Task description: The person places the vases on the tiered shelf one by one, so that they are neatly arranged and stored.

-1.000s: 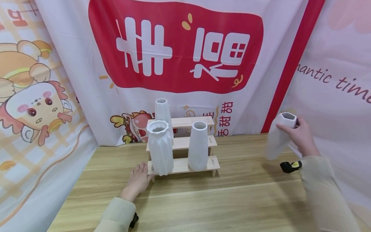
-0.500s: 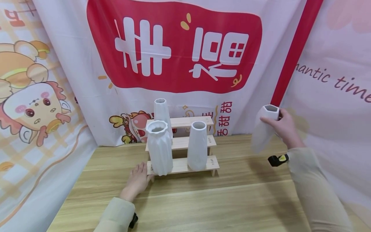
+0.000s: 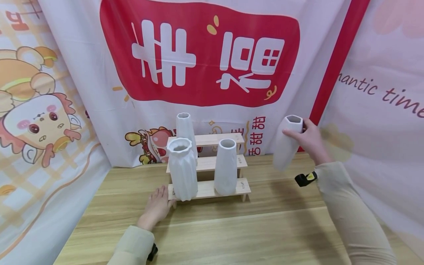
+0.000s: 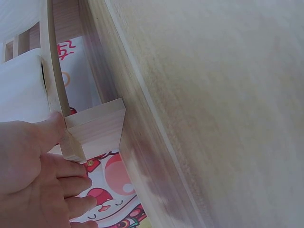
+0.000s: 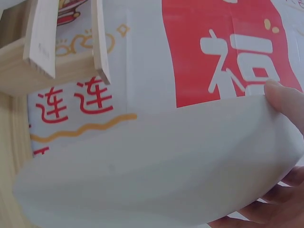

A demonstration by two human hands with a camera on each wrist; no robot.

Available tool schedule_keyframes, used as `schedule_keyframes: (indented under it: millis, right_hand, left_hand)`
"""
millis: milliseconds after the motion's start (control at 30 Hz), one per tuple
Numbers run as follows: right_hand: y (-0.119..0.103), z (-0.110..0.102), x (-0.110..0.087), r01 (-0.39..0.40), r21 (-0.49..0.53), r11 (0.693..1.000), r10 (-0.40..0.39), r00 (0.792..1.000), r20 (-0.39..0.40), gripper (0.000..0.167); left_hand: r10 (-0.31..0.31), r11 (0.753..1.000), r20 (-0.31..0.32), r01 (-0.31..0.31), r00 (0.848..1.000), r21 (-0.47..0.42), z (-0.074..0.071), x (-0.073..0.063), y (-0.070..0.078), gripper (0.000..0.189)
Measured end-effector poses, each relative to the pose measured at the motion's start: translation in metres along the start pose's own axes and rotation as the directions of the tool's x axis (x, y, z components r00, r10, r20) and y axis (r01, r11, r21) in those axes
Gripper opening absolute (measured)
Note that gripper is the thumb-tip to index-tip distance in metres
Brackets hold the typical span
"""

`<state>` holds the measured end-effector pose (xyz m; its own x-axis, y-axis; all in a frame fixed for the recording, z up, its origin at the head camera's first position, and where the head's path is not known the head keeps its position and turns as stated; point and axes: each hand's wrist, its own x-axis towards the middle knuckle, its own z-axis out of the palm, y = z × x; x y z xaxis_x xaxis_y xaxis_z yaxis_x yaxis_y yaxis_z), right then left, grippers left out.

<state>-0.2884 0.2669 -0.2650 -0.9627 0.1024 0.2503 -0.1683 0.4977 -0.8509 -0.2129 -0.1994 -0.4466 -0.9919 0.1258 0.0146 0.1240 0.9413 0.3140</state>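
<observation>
My right hand (image 3: 311, 141) grips a white vase (image 3: 285, 147) near its angular rim, thumb on one side and fingers on the other. The vase is tilted, to the right of a three-step wooden stand (image 3: 207, 190). In the right wrist view the faceted vase body (image 5: 152, 166) fills the lower half. My left hand (image 3: 157, 204) pinches the left end of the stand's lowest step, and the left wrist view shows the plank end (image 4: 73, 149) between thumb and fingers. On that step are a ribbed vase (image 3: 183, 171) and a smooth tapered vase (image 3: 226, 169).
Another slim white vase (image 3: 186, 129) stands behind the ribbed one, its lower part hidden. A wood-grain table (image 3: 251, 232) lies beneath everything. Printed cloths hang at the back and both sides, with a red banner (image 3: 208, 84) on the back one.
My right hand has carried the held vase leftward and slightly up, closer to the stand. The left hand and the vases on the stand stay in place.
</observation>
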Motion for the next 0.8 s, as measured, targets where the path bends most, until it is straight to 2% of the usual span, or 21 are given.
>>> schedule_keyframes:
  millis: [300, 633, 800]
  right_hand:
    - [-0.015, 0.011, -0.002, 0.009, -0.001, 1.0, -0.009, 1.0, 0.014, 0.087]
    - [-0.03, 0.03, 0.006, 0.052, 0.048, 0.997, -0.055, 0.997, 0.058, 0.084]
    - [-0.038, 0.04, 0.008, 0.094, 0.034, 0.995, -0.096, 0.993, 0.066, 0.08]
  left_hand:
    - [0.04, 0.998, -0.032, -0.039, 0.999, 0.039, 0.003, 0.001, -0.002, 0.06]
    - [0.04, 0.999, -0.041, -0.039, 0.998, 0.036, 0.004, 0.002, -0.004, 0.061]
    - [0.039, 0.998, -0.041, -0.038, 0.998, 0.041, 0.006, 0.003, -0.005, 0.061]
